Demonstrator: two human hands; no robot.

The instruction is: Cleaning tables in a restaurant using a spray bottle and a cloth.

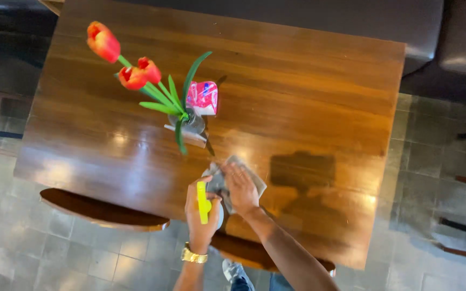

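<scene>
Left hand (200, 218) gripping spray bottle (205, 202), tulips (130, 64) in vase (190, 123)

1. 1 view only, worn on the person's head, looking almost straight down.
2. Set high above the wooden desk (297, 81); nearly the whole top fits in frame, turned slightly askew.
3. Both forearms enter from the bottom edge, centre.
4. Tiled floor (55, 253) shows left, right and below the desk.
</scene>
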